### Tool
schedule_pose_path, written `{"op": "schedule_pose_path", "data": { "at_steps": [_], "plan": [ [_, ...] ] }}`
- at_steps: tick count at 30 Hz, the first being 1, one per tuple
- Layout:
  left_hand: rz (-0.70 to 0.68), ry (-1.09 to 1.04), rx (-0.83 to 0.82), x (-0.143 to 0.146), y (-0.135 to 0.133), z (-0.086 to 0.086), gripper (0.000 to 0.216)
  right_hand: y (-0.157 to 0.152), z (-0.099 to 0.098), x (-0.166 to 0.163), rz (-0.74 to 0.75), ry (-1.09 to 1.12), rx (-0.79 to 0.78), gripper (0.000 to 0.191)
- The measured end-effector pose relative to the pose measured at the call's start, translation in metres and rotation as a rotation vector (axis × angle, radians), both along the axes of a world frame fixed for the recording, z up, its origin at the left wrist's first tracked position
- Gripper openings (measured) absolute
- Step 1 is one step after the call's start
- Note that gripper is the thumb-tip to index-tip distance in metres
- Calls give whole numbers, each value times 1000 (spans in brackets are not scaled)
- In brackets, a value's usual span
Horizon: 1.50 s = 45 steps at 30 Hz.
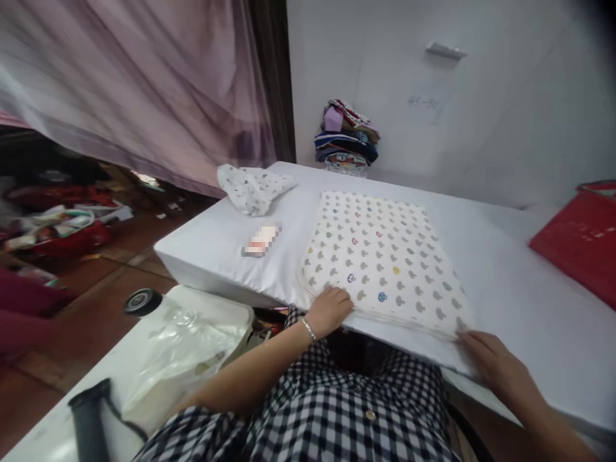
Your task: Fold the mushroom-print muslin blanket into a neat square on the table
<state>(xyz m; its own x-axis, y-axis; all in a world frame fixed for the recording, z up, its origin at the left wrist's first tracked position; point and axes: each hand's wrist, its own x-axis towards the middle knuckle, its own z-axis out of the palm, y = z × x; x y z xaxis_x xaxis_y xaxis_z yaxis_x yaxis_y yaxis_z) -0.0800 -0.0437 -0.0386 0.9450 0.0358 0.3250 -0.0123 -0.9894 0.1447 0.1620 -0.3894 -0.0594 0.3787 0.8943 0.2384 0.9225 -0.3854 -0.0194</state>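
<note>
A folded stack of white cloth with small coloured prints [380, 256] lies flat on the white-covered table [505, 269], close to its near edge. My left hand [330, 310] rests on the stack's near left corner, fingers curled over the edge. My right hand [491, 359] touches the near right corner, fingers reaching under the layers. A crumpled piece of the same printed cloth [253, 186] sits at the table's far left.
A pile of folded coloured fabrics [346, 138] stands against the back wall. A red bag [582, 240] sits at the right. A small blurred item [261, 240] lies left of the stack. A clear plastic bag [187, 346] rests on a lower surface at left.
</note>
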Motion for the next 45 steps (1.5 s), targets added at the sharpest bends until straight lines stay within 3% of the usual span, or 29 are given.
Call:
{"op": "schedule_pose_path", "data": {
  "at_steps": [10, 16, 23, 27, 30, 33, 36, 40, 45],
  "plan": [
    [62, 5, 28, -28, 27, 6, 20, 20, -12, -17, 78, -77, 123, 35],
    [87, -5, 38, -35, 29, 4, 23, 41, -19, -29, 154, 25, 234, 33],
    [125, -101, -105, -50, 35, 8, 23, 39, -22, -21, 98, 125, 283, 33],
    [275, -126, -174, -34, 41, 22, 25, 54, -22, -22, 60, 167, 306, 32],
    [339, -107, -136, -8, 54, 31, 26, 74, -20, -24, 60, 154, 300, 35],
    [471, 27, -109, 9, 72, 27, 50, 88, -24, -26, 24, 44, 238, 42],
    [628, 197, -178, 8, 86, 13, 68, 88, -35, -29, -69, -48, 153, 48],
    [665, 260, -232, 0, 91, 4, 73, 81, -50, -29, -107, -23, 128, 46],
    [695, 248, -215, 19, 95, 19, 73, 93, -43, 3, -143, 21, 177, 44]
  ]
}}
